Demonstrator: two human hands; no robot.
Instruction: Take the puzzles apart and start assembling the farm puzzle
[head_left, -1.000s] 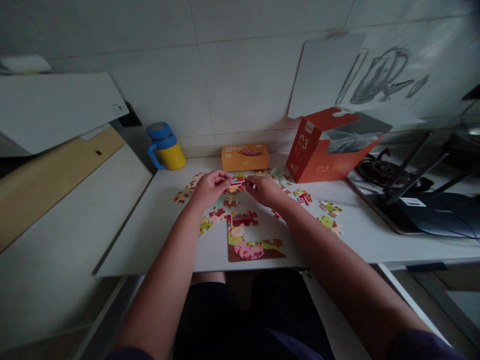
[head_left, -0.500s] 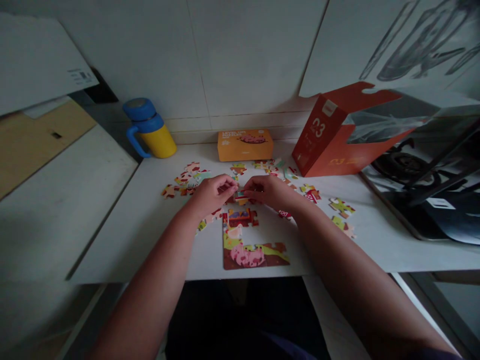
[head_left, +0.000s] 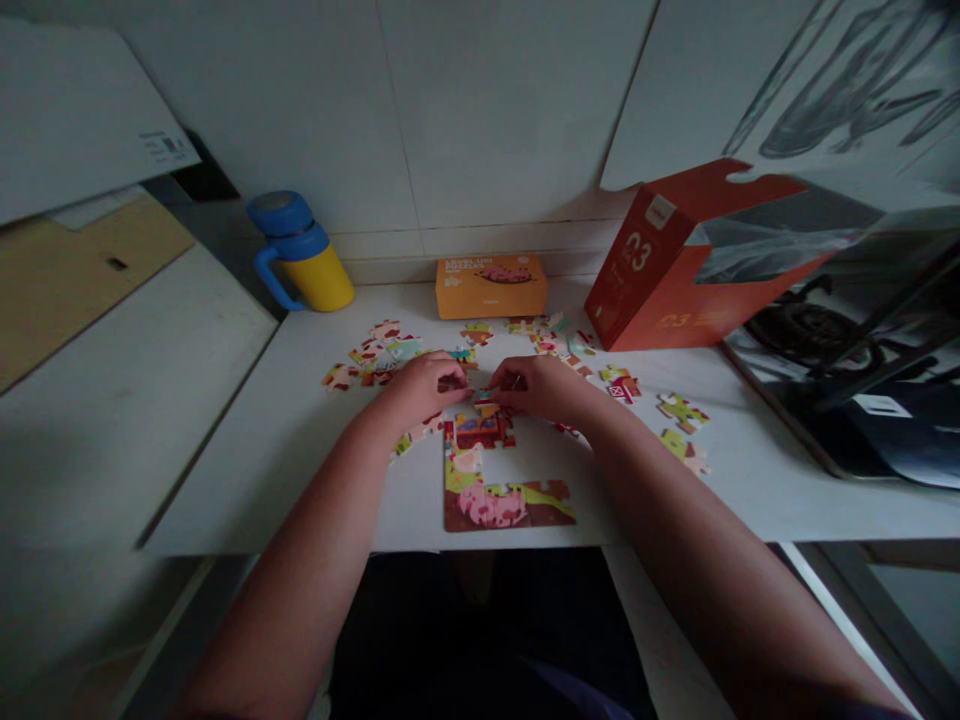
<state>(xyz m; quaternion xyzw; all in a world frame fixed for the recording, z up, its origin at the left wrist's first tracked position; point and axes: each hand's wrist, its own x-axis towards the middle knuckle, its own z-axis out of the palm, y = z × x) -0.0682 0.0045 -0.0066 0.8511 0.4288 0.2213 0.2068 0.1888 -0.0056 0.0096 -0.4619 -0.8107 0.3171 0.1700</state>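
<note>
Between my fingertips, a small puzzle piece [head_left: 486, 403] with red and yellow on it sits right above the joined puzzle section [head_left: 459, 508], which forms an L with a pink pig along its bottom. My right hand [head_left: 531, 384] pinches the piece at its right side. My left hand [head_left: 429, 385] is closed, its fingertips at the piece's left edge; whether they grip it is hard to see. Loose puzzle pieces [head_left: 386, 350] lie behind my left hand. More loose pieces [head_left: 621, 384] are spread to the right, some partly covered by my right wrist.
An orange puzzle box [head_left: 491, 298] stands by the wall. At the back left is a blue and yellow flask [head_left: 319, 265]. A large red box [head_left: 652, 290] with plastic inside stands at the right, beside a black gas stove [head_left: 847, 400]. The white table's front edge is near me.
My hands have come slightly toward me, bringing the piece down to the top of the joined section. The view has tilted a little.
</note>
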